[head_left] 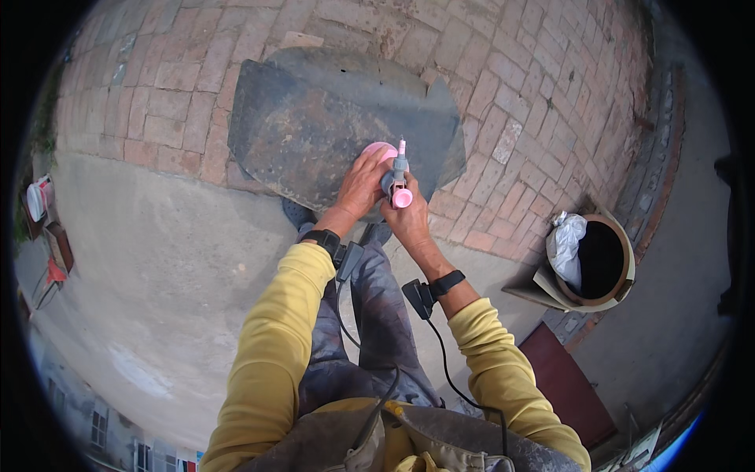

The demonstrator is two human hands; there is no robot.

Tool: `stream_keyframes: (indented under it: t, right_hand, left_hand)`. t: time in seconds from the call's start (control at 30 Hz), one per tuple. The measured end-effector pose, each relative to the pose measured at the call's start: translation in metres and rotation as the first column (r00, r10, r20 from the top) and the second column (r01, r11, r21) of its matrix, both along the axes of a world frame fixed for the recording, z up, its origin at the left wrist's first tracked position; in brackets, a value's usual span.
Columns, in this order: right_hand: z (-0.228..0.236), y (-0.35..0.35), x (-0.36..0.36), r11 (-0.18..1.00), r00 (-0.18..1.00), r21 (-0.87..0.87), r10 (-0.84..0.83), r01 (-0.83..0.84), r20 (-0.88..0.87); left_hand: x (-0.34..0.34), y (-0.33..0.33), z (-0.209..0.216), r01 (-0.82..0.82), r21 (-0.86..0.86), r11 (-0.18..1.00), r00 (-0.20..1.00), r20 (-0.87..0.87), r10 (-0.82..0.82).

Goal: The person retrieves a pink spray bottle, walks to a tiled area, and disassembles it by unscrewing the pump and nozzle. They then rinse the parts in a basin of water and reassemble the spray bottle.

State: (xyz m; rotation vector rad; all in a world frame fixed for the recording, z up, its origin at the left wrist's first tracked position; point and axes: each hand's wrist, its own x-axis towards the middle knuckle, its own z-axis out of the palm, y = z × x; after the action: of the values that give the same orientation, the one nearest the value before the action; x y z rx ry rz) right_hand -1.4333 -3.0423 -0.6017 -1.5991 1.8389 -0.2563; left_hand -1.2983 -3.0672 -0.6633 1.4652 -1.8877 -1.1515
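Between both hands is a pink and grey pump sprayer (402, 197), its pink round knob toward me and its narrow nozzle pointing away. My left hand (363, 182) lies closed over the pink body on the left side, with part of that body showing past the fingers. My right hand (410, 216) is wrapped around the sprayer just below the nozzle and beside the knob. Part of the grip is hidden by the fingers. Beneath the sprayer, a dark, worn sheet (291, 134) with uneven edges lies on the ground in front of my feet.
Brick paving (503, 94) stretches beyond the sheet, and smooth concrete (173, 259) lies to the left. At right stands a round container (627, 271) with dark contents and a white plastic bag (566, 250). A dark red panel (566, 385) lies nearer me. Cables hang from both wrist straps.
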Motion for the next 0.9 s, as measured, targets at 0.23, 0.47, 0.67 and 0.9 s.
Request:
stream_keyframes:
  t: [0.23, 0.47, 0.67, 0.9]
  right_hand:
    - [0.002, -0.005, 0.0, 1.0, 1.0, 0.012, 0.019, -0.019, 0.014]
    - [0.003, -0.008, -0.004, 0.998, 0.997, 0.015, 0.061, -0.062, 0.051]
    - [0.003, -0.008, -0.006, 0.994, 0.996, 0.069, 0.078, -0.081, 0.047]
    - [0.02, -0.003, -0.015, 0.979, 0.966, 0.198, -0.014, -0.039, 0.257]
  left_hand:
    - [0.001, -0.002, 0.001, 0.011, 0.018, 1.0, 1.0, -0.023, -0.011]
    - [-0.002, 0.003, -0.005, -0.012, 0.071, 0.997, 1.0, -0.021, 0.013]
    - [-0.002, 0.004, -0.006, 0.007, 0.079, 0.997, 1.0, 0.018, -0.009]
    - [0.007, 0.008, 0.003, -0.081, 0.195, 0.977, 0.997, 0.005, 0.081]
